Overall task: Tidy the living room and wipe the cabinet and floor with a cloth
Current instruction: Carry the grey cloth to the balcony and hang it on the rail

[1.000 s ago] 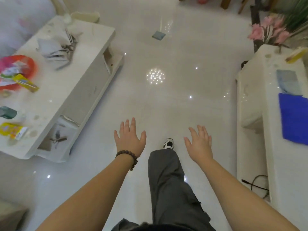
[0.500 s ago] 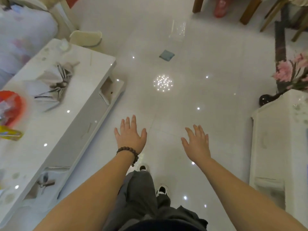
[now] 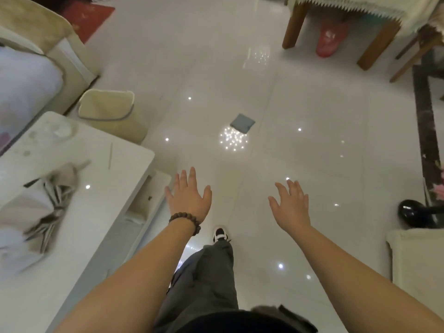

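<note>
A small grey-blue cloth (image 3: 242, 123) lies flat on the glossy white floor (image 3: 312, 140) ahead of me. My left hand (image 3: 188, 197), with a bead bracelet on the wrist, is stretched forward palm down, fingers straight, holding nothing. My right hand (image 3: 290, 205) is held out the same way, fingers spread and empty. Both hands hover above the floor, well short of the cloth. The white cabinet's corner (image 3: 418, 258) shows at the right edge. My leg in grey trousers and one shoe (image 3: 220, 234) are between my arms.
A white coffee table (image 3: 101, 212) with crumpled papers (image 3: 45, 210) stands on the left. A beige bin (image 3: 113, 111) sits beyond it beside a sofa (image 3: 36, 56). A wooden table's legs (image 3: 294, 27) and a red object (image 3: 331, 39) are ahead right. A black vase base (image 3: 418, 212) stands right.
I have walked forward and the view has tilted up. The cloth on the floor is nearer, the cabinet has slid mostly out of view right, and both hands stay outstretched and empty.
</note>
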The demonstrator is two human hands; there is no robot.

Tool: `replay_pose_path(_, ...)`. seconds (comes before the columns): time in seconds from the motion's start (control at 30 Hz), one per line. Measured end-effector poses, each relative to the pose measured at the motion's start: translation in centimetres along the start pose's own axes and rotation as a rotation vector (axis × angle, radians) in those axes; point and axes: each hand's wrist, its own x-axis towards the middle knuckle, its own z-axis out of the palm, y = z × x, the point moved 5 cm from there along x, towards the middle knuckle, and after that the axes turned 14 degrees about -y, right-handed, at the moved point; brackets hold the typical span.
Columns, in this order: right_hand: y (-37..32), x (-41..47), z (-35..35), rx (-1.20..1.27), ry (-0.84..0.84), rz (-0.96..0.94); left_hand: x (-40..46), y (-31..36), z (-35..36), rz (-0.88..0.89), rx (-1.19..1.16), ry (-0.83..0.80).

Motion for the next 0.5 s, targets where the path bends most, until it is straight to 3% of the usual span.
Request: replay_pose_path(0.5,-3.6,32.6,-19.3,0.042,0.015,0.031,32.1,14.6,-11.3,-0.011,0.077,-0.09)
